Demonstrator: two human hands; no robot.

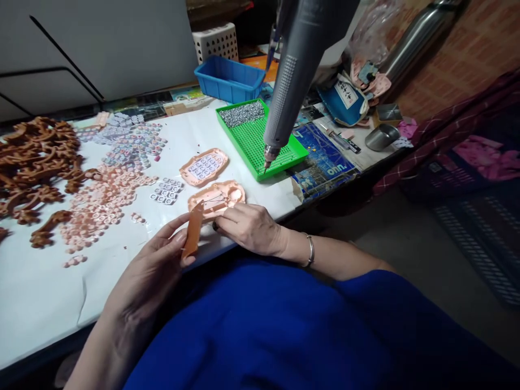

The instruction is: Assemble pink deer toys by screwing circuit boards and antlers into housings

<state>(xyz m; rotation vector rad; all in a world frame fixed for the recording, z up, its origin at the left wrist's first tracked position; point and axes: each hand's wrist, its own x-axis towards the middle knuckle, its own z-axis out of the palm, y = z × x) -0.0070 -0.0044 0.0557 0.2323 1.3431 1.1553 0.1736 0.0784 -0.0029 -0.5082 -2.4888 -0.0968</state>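
My left hand (168, 246) pinches a flat brown plastic piece (194, 232) upright between thumb and fingers at the table's front edge. Close by, my right hand (252, 226) has its fingers curled in at the near rim of a peach plastic shell half (233, 188); a small dark spot shows at the fingertips, but what they grip is hidden. Thin wires cross the inside of that shell. Just behind it lies a second peach shell half (222, 155), fitted with a sheet of pale square keys. A loose pale key sheet (167, 191) rests to the left.
A grey electric screwdriver (280, 108) hangs tip-down over a green tray (298, 154) holding many screws. Brown plastic parts (36, 157), small peach rings (99, 200) and printed keys (134, 143) are heaped at left. A blue bin (229, 81) stands behind.
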